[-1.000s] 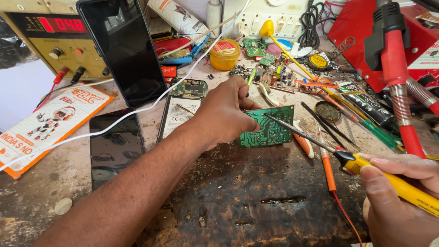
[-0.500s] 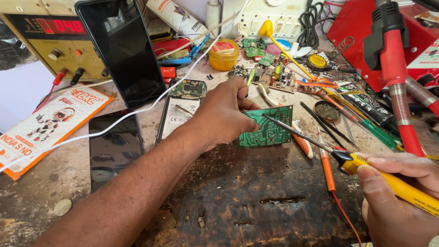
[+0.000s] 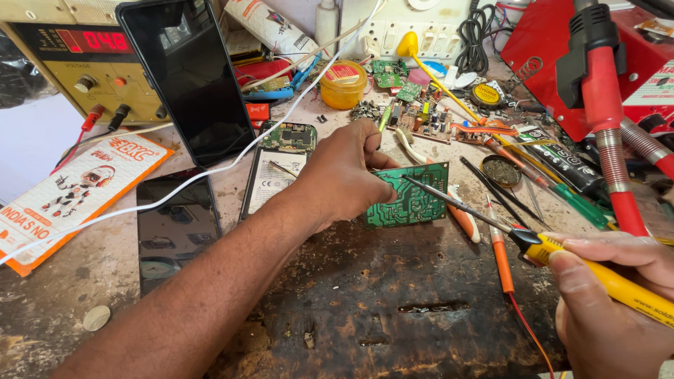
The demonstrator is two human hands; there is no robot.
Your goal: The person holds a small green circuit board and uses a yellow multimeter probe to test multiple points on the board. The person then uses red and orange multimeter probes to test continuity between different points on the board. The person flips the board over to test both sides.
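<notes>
Soldering in hand on green circuit board [image 3: 411,203], lying solder-side up on the scorched worktop [image 3: 393,316], near its middle. Left hand [image 3: 344,175] pressed over the board's left edge, grip closed on that edge, fingers curled around it. Right hand [image 3: 611,295], well to the right of the board, grip closed pen-fashion around yellow soldering iron [image 3: 604,274]; iron's dark tip [image 3: 411,181] touching or just above the board's upper left area, close to the left fingers. Cannot tell whether tip contacts a pad.

Judgement for good execution: hold board flat and steady, keep fingertips clear of the hot tip, bring tip squarely to one joint, keep dwell short.

Around the board: orange-handled tool [image 3: 463,217] and orange probe [image 3: 500,260] just to the right, under the iron's shaft. Opened phone [image 3: 277,172] to the left; dark phone [image 3: 175,228] farther left. Propped dark phone [image 3: 189,77], white cable [image 3: 210,172] and yellow jar [image 3: 342,84] beyond the board. Red hot-air handle [image 3: 604,91] to the far right.

Obstructions: loose tools beside the board's right edge crowd the iron's path; white cable stays clear of it.
</notes>
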